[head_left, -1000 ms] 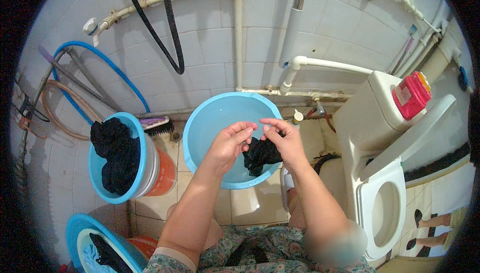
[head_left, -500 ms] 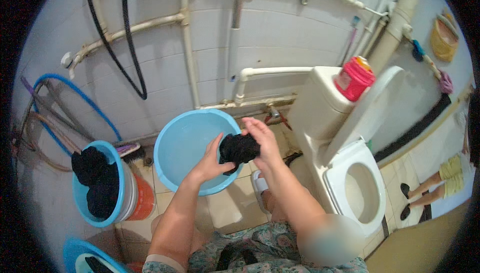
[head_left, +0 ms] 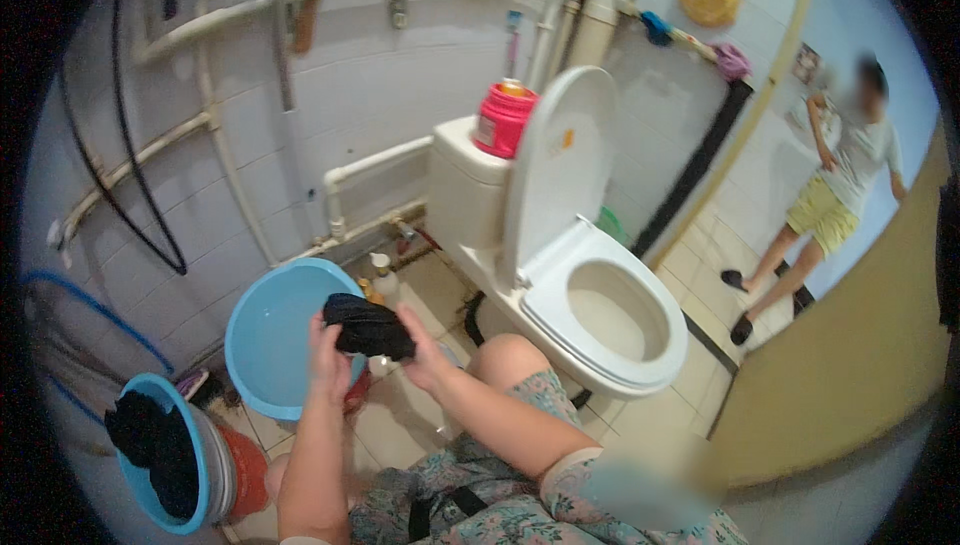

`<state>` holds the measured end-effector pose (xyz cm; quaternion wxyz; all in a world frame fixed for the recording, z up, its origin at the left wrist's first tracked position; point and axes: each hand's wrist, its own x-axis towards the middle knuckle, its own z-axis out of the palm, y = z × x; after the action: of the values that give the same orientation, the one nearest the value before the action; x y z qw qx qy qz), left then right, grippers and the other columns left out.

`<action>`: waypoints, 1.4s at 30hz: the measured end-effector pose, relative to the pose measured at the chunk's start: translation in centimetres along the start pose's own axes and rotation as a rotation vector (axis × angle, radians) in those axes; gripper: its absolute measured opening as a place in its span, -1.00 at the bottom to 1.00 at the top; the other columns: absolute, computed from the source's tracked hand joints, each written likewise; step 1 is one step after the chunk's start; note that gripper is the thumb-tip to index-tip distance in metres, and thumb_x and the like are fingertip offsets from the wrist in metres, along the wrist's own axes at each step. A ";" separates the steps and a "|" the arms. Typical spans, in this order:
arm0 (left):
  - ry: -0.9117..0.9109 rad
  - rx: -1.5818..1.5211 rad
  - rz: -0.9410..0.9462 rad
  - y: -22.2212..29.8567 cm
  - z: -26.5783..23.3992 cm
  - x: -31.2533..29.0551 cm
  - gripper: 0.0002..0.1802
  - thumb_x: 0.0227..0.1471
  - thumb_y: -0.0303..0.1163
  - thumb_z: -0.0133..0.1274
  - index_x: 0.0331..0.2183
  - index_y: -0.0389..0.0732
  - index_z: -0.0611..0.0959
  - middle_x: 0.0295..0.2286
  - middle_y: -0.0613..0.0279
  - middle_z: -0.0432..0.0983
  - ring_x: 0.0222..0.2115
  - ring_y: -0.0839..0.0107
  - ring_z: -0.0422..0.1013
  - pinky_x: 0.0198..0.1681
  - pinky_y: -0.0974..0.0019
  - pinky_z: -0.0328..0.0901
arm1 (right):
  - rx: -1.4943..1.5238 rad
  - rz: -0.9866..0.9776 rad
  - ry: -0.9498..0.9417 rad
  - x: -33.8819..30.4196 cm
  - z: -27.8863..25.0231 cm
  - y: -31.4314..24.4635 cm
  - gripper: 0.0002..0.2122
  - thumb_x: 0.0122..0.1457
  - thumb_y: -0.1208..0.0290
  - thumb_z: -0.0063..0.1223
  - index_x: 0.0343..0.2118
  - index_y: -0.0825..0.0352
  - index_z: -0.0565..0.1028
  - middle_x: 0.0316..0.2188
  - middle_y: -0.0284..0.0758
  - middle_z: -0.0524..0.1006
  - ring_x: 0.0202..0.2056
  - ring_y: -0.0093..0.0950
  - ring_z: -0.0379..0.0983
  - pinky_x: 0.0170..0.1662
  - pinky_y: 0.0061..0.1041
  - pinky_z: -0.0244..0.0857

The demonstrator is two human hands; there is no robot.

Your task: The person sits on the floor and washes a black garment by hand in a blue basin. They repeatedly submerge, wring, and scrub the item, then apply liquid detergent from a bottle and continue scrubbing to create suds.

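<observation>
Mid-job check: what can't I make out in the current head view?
Head view, hidden:
Black cloth: its own folds hide its full shape.
Left hand and right hand: the cloth hides some fingers.
Amber bottle: the cloth covers its lower part.
Black clothes at left: overlapping folds hide the piece count.

Head view, blurred:
Right sleeve: a blur covers part.

Blk cloth (head_left: pixel 368 327), bunched into long wad w/ folds, R end tilted down, held up nr R rim of lt-blue basin (head_left: pixel 245 382).
</observation>
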<state>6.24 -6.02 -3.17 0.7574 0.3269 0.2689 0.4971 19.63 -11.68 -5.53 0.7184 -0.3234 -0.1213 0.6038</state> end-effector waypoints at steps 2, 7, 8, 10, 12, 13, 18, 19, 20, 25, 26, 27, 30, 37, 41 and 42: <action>-0.034 -0.054 -0.056 0.8 -0.6 -0.5 -0.54 -0.06 -0.46 -0.17 -0.03 -0.13 0.29 -0.16 0.20 0.36 -0.17 0.30 0.34 -0.22 0.25 0.34 | 0.053 0.242 0.070 -0.9 0.9 0.2 -0.55 0.05 -0.08 -0.10 -0.15 0.19 0.41 -0.21 -0.41 0.46 -0.18 -0.51 0.34 -0.07 -0.47 0.16; -0.190 -0.102 -0.205 2.1 -1.0 -2.2 -0.53 -0.03 -0.45 -0.21 0.00 -0.13 0.28 -0.08 0.23 0.29 -0.07 0.29 0.25 -0.07 0.14 0.22 | 0.099 0.154 -0.107 -1.6 1.0 0.0 -0.58 0.08 0.04 -0.04 -0.15 0.30 0.38 -0.33 -0.45 0.47 -0.31 -0.53 0.40 -0.27 -0.61 0.25; -0.245 -0.087 -0.201 2.7 -0.2 -2.9 -0.52 -0.04 -0.44 -0.20 0.00 -0.12 0.28 -0.07 0.22 0.28 -0.07 0.28 0.25 -0.07 0.13 0.22 | 0.021 0.060 -0.037 -1.4 1.0 -0.3 -0.61 0.08 0.07 -0.03 -0.21 0.32 0.41 -0.37 -0.46 0.48 -0.35 -0.54 0.41 -0.30 -0.60 0.26; -0.381 0.037 -0.244 3.7 0.1 -3.5 -0.50 0.02 -0.25 -0.17 0.03 -0.09 0.25 -0.03 0.17 0.22 -0.04 0.24 0.21 -0.04 0.10 0.20 | -0.245 -0.133 0.161 -1.0 1.5 -1.2 -0.75 0.10 0.18 -0.02 -0.30 0.27 0.46 -0.42 -0.44 0.48 -0.39 -0.55 0.40 -0.33 -0.55 0.27; -0.378 -0.017 -0.372 3.8 0.5 -3.8 -0.45 0.03 -0.09 -0.18 0.04 -0.11 0.24 -0.02 0.15 0.21 -0.02 0.23 0.19 -0.03 0.10 0.18 | -0.614 -0.399 0.107 -1.3 2.9 -2.3 -0.77 0.08 0.23 0.00 -0.36 0.32 0.47 -0.44 -0.37 0.48 -0.39 -0.51 0.41 -0.33 -0.54 0.26; -0.379 -0.049 -0.441 3.7 0.9 -4.0 -0.41 0.04 -0.01 -0.18 0.04 -0.12 0.24 -0.01 0.14 0.20 -0.01 0.22 0.18 -0.02 0.10 0.18 | -0.807 -0.529 0.084 -2.2 3.9 -2.8 -0.78 0.07 0.25 0.01 -0.39 0.34 0.47 -0.45 -0.33 0.48 -0.39 -0.50 0.41 -0.33 -0.54 0.26; -0.071 -0.224 -0.381 3.1 -1.7 -2.3 -0.41 0.04 0.12 -0.25 -0.09 -0.15 0.38 -0.11 0.17 0.33 -0.08 0.25 0.27 -0.04 0.10 0.19 | -1.344 -0.981 -0.384 -6.1 9.7 0.0 -0.82 -0.06 0.31 0.06 -0.60 0.32 0.44 -0.57 -0.25 0.40 -0.44 -0.32 0.33 -0.31 -0.36 0.17; -0.021 -0.234 -0.374 2.9 -1.5 -2.8 -0.42 0.04 0.11 -0.25 -0.09 -0.15 0.38 -0.11 0.17 0.33 -0.08 0.25 0.27 -0.04 0.10 0.19 | -1.397 -1.024 -0.442 -7.0 10.3 0.5 -0.82 -0.07 0.30 0.06 -0.62 0.31 0.43 -0.58 -0.27 0.40 -0.44 -0.31 0.31 -0.29 -0.35 0.15; 0.015 -0.235 -0.381 3.0 -1.2 -3.4 -0.42 0.04 0.11 -0.25 -0.09 -0.15 0.38 -0.12 0.17 0.33 -0.09 0.26 0.27 -0.04 0.10 0.20 | -1.447 -1.064 -0.505 -7.3 10.6 0.9 -0.81 -0.09 0.29 0.07 -0.65 0.30 0.42 -0.59 -0.29 0.39 -0.44 -0.31 0.30 -0.27 -0.34 0.13; 0.095 -0.280 -0.361 3.5 1.1 -4.4 -0.45 0.05 0.08 -0.26 -0.10 -0.14 0.39 -0.13 0.19 0.34 -0.10 0.26 0.29 -0.05 0.11 0.20 | -1.549 -1.019 -0.420 -5.7 10.8 2.0 -0.80 -0.08 0.26 0.08 -0.65 0.28 0.44 -0.58 -0.27 0.41 -0.42 -0.31 0.30 -0.24 -0.37 0.09; 0.115 -0.286 -0.350 3.6 1.1 -4.4 -0.45 0.05 0.08 -0.26 -0.10 -0.14 0.39 -0.13 0.19 0.35 -0.11 0.27 0.29 -0.05 0.11 0.21 | -1.585 -0.956 -0.397 -4.5 10.9 2.2 -0.80 -0.07 0.26 0.08 -0.65 0.28 0.44 -0.59 -0.26 0.40 -0.41 -0.30 0.31 -0.25 -0.36 0.10; 0.128 -0.289 -0.341 3.8 1.3 -4.3 -0.46 0.05 0.07 -0.26 -0.10 -0.14 0.39 -0.13 0.19 0.35 -0.11 0.27 0.30 -0.05 0.11 0.21 | -1.548 -0.867 -0.309 -3.0 11.0 2.6 -0.80 -0.05 0.26 0.06 -0.63 0.29 0.46 -0.56 -0.25 0.42 -0.40 -0.27 0.32 -0.24 -0.31 0.11; 0.133 -0.305 -0.335 3.4 1.8 -3.7 -0.47 0.06 0.06 -0.26 -0.10 -0.13 0.39 -0.14 0.20 0.35 -0.12 0.27 0.31 -0.05 0.12 0.21 | -1.401 -0.611 -0.097 -0.3 10.6 2.1 -0.80 0.00 0.24 0.02 -0.53 0.30 0.48 -0.47 -0.21 0.45 -0.36 -0.19 0.34 -0.20 -0.21 0.15; 0.238 -0.297 -0.226 4.9 0.0 -2.1 -0.56 0.07 -0.06 -0.27 -0.11 -0.12 0.40 -0.15 0.16 0.36 -0.12 0.24 0.32 -0.06 0.09 0.23 | -0.662 -0.175 0.080 1.7 9.6 4.0 -0.62 0.07 0.16 -0.04 -0.16 0.36 0.34 -0.28 -0.23 0.41 -0.20 -0.39 0.33 -0.08 -0.39 0.17; 0.201 -0.297 -0.241 5.0 -2.8 -0.4 -0.57 0.06 -0.08 -0.24 -0.12 -0.14 0.41 -0.16 0.12 0.39 -0.12 0.24 0.32 -0.04 0.09 0.23 | -0.185 0.311 -0.197 1.8 8.6 3.0 -0.66 0.09 0.18 -0.05 -0.16 0.32 0.35 -0.25 -0.29 0.40 -0.19 -0.47 0.32 -0.09 -0.40 0.19; 0.139 -0.303 -0.206 3.7 -3.8 0.3 -0.56 0.06 -0.08 -0.24 -0.11 -0.14 0.41 -0.17 0.12 0.40 -0.12 0.23 0.32 -0.03 0.10 0.22 | -0.157 0.189 -0.227 3.7 6.9 4.0 -0.72 0.10 0.20 -0.06 -0.22 0.29 0.39 -0.30 -0.31 0.42 -0.26 -0.47 0.35 -0.15 -0.43 0.24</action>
<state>1.46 -3.81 -2.85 0.8245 0.1449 0.2747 0.4730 13.42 -5.77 -3.53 0.6125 -0.3182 -0.2177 0.6900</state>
